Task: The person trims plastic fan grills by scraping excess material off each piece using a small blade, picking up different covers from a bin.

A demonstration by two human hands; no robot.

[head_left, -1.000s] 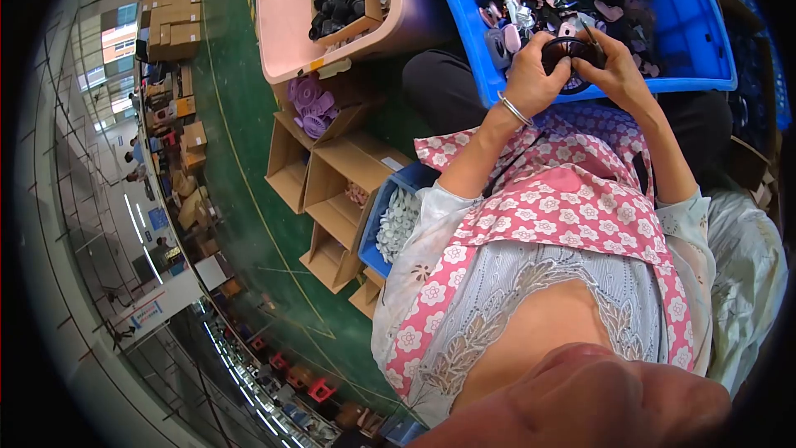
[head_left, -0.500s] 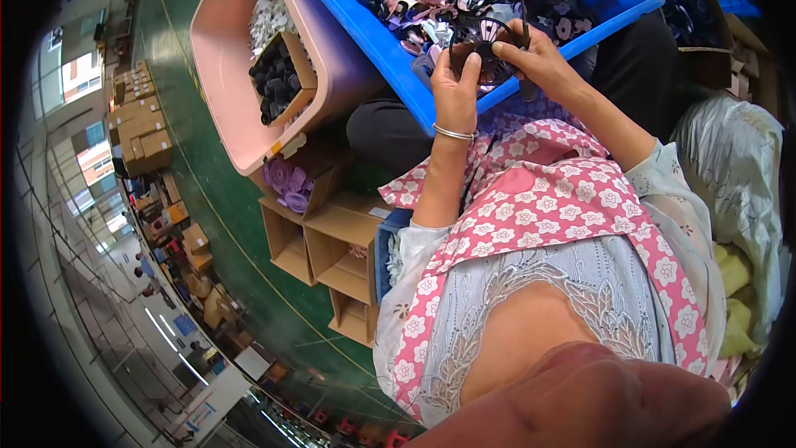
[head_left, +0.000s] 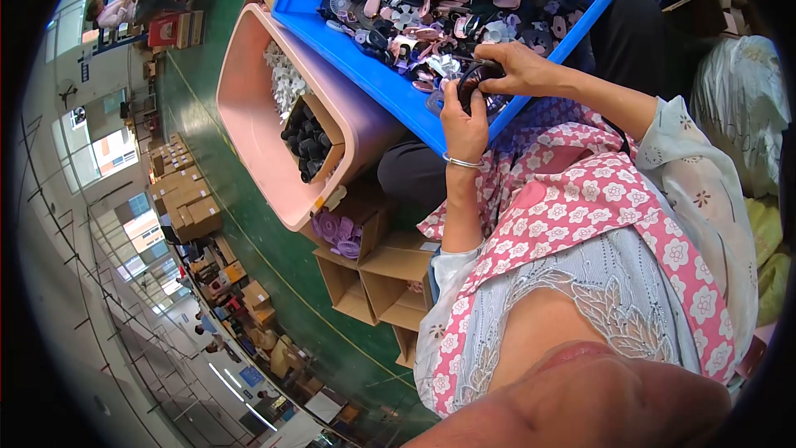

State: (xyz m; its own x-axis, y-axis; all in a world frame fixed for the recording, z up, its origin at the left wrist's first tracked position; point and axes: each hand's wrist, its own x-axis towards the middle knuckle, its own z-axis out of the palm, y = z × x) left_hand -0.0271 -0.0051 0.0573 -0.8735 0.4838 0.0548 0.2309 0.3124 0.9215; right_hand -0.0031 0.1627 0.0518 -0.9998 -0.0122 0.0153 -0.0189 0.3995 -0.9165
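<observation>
On my head feed I have 2 bare hands on 1 dark round part (head_left: 471, 83), held above the near corner of the blue crate (head_left: 390, 98). I see it tilted, almost edge-on, so its rim reads as a narrow oval whose long axis runs from lower left to upper right; I can't tell which face points up. The left hand (head_left: 465, 126) pinches the lower end, thumb and fingers nearly together; the right hand (head_left: 516, 70) curls around the upper end. Their fingers block much of my view of it. Mixed loose parts (head_left: 448, 4) heap the crate just beyond. To the left stands a pink tub (head_left: 240, 108), with black parts (head_left: 308, 148) boxed inside; purple parts (head_left: 337, 232) sit below it.
</observation>
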